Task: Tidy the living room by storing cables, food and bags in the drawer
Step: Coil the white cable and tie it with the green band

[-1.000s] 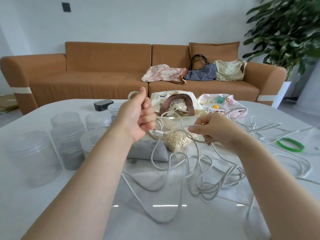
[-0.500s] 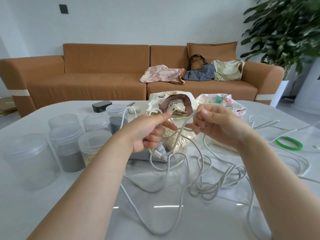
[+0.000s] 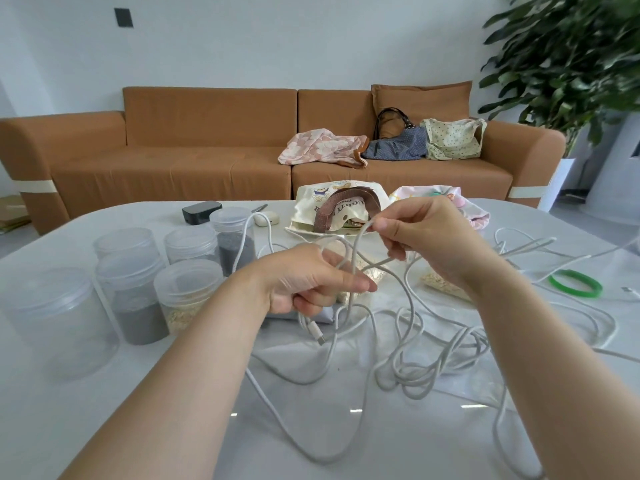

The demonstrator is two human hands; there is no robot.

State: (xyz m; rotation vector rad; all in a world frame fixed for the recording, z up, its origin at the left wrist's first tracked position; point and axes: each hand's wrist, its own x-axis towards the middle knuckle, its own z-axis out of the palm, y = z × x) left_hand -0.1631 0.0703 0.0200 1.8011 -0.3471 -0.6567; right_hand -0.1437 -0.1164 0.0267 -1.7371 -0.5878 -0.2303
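left forearm (image 3: 166,393): bare, no sleeve in view, lower left of frame
right forearm (image 3: 554,358): bare, lower right of frame
left hand (image 3: 311,282): bare, centre
right hand (image 3: 426,244): bare, short plain nails

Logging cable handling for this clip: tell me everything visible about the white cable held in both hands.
The white cable is thin, round and looks rubber-sheathed. The left hand holds it near one end; its white plug with a metal tip hangs below the fingers. The right hand pinches a raised strand. The rest droops into a loose tangle on the white table.
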